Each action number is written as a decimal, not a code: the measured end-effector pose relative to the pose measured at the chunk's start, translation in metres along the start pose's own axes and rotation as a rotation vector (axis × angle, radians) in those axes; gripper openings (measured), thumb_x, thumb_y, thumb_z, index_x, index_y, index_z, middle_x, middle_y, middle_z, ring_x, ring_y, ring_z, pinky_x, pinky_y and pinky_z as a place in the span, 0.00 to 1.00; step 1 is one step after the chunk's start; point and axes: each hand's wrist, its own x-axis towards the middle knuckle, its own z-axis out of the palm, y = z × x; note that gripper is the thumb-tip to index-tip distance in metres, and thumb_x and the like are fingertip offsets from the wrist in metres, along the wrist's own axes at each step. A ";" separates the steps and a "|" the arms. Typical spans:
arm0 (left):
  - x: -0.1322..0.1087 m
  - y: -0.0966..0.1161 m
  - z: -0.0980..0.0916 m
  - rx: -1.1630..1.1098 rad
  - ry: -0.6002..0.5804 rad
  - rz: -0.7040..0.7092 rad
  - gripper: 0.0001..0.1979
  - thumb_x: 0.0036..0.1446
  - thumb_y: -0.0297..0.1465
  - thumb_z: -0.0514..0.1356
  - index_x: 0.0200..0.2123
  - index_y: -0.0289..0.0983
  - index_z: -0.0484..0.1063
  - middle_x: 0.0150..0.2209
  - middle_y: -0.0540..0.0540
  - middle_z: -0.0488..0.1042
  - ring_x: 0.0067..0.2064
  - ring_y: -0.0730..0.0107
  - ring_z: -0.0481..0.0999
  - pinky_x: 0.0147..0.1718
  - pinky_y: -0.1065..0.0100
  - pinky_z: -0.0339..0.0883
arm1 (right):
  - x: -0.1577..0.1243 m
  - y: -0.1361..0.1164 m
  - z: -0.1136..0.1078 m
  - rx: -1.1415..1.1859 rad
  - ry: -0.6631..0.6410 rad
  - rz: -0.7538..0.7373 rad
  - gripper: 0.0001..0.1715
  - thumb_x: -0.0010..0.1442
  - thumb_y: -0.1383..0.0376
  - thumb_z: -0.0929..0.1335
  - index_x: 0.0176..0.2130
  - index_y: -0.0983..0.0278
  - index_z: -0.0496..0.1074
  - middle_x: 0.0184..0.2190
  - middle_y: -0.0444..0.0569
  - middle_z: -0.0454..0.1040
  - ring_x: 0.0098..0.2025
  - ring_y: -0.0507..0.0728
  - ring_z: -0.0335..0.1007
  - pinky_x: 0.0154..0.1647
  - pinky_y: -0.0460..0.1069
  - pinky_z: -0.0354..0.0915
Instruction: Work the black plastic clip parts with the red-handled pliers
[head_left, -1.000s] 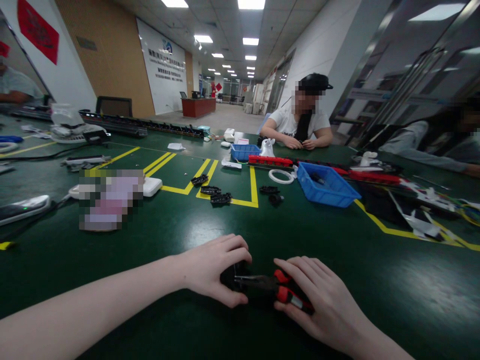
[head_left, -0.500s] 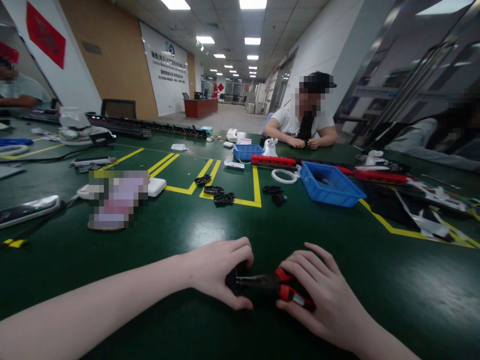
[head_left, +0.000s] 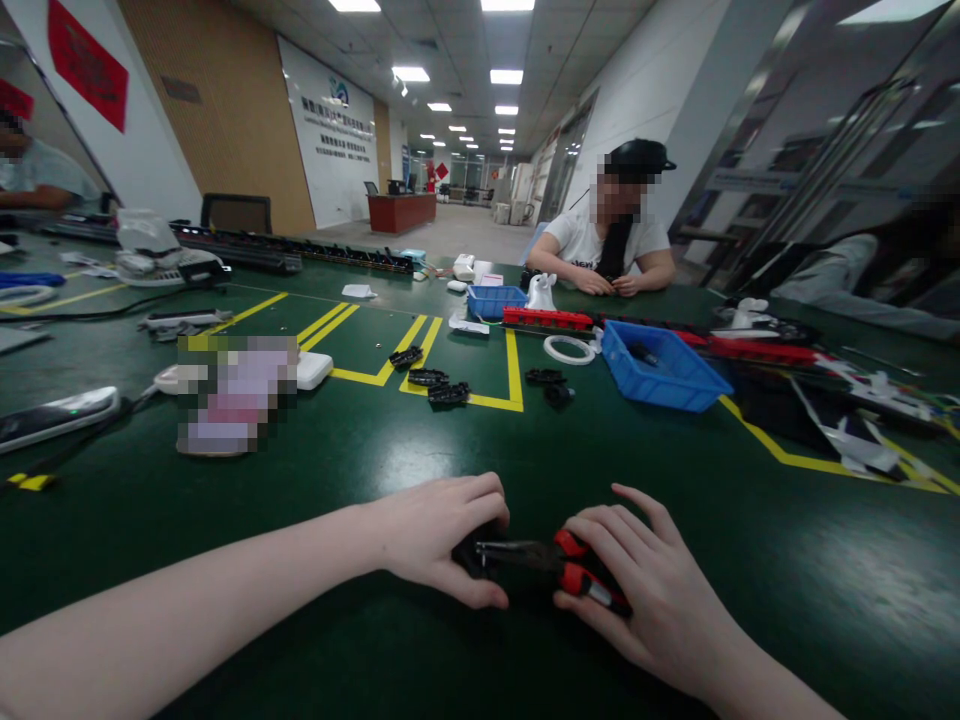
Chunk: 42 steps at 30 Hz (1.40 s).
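My left hand (head_left: 454, 535) curls around a small black part (head_left: 471, 553), mostly covered by the fingers and too dark to make out in detail. Red-handled pliers (head_left: 574, 578) lie in my right hand (head_left: 637, 585), its thumb and fingers closed around the grips. The jaws point left, slightly parted, and their tips reach the black part. Whether they grip it cannot be seen. Farther off on the green table (head_left: 360, 560) are several black plastic pieces (head_left: 448, 393).
Right of centre stands a blue tray (head_left: 664, 375) with a dark item inside, beside a white ring (head_left: 568, 349). A phone (head_left: 240, 395) and a white box (head_left: 313, 371) lie to the left. Across the table sits a person in a black cap (head_left: 611, 250).
The pliers and both hands are almost where they were, with a slight shift of my right hand and the jaws. The view has tilted very slightly.
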 end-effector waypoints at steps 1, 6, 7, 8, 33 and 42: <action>0.000 0.000 0.000 -0.002 -0.002 -0.003 0.24 0.53 0.49 0.64 0.43 0.37 0.66 0.44 0.44 0.68 0.41 0.63 0.71 0.35 0.67 0.67 | -0.001 0.000 0.001 -0.017 0.008 -0.007 0.20 0.63 0.51 0.65 0.47 0.63 0.68 0.38 0.51 0.76 0.41 0.59 0.72 0.60 0.63 0.52; 0.001 0.000 0.000 0.005 -0.001 0.002 0.23 0.52 0.48 0.64 0.41 0.37 0.65 0.42 0.45 0.67 0.40 0.64 0.71 0.34 0.68 0.67 | -0.001 -0.002 0.000 -0.100 0.021 -0.040 0.21 0.63 0.53 0.66 0.48 0.65 0.68 0.39 0.53 0.77 0.41 0.60 0.72 0.57 0.63 0.56; 0.001 -0.001 0.000 0.004 0.003 0.005 0.23 0.51 0.48 0.65 0.41 0.38 0.65 0.42 0.45 0.67 0.40 0.64 0.71 0.33 0.68 0.67 | 0.000 -0.002 -0.001 -0.109 0.019 -0.051 0.20 0.62 0.53 0.66 0.48 0.65 0.68 0.39 0.53 0.77 0.41 0.60 0.72 0.57 0.63 0.56; 0.001 -0.002 0.001 0.000 0.008 0.009 0.23 0.51 0.48 0.65 0.41 0.38 0.65 0.42 0.45 0.67 0.39 0.64 0.71 0.33 0.69 0.67 | 0.001 -0.002 -0.002 -0.112 0.015 -0.064 0.20 0.62 0.54 0.66 0.47 0.65 0.68 0.38 0.52 0.77 0.41 0.60 0.73 0.56 0.63 0.57; 0.002 -0.003 0.001 -0.029 0.049 0.051 0.24 0.52 0.50 0.64 0.39 0.38 0.64 0.41 0.45 0.67 0.37 0.66 0.70 0.30 0.69 0.65 | 0.002 0.007 -0.001 -0.046 -0.029 -0.083 0.21 0.57 0.51 0.70 0.46 0.60 0.69 0.37 0.47 0.77 0.38 0.58 0.74 0.57 0.61 0.57; 0.002 -0.003 0.000 -0.035 0.016 0.031 0.23 0.52 0.49 0.64 0.39 0.38 0.64 0.41 0.46 0.68 0.38 0.66 0.71 0.31 0.69 0.65 | 0.004 0.002 -0.003 -0.158 0.051 -0.101 0.19 0.60 0.53 0.68 0.45 0.63 0.70 0.37 0.51 0.78 0.39 0.60 0.72 0.50 0.58 0.58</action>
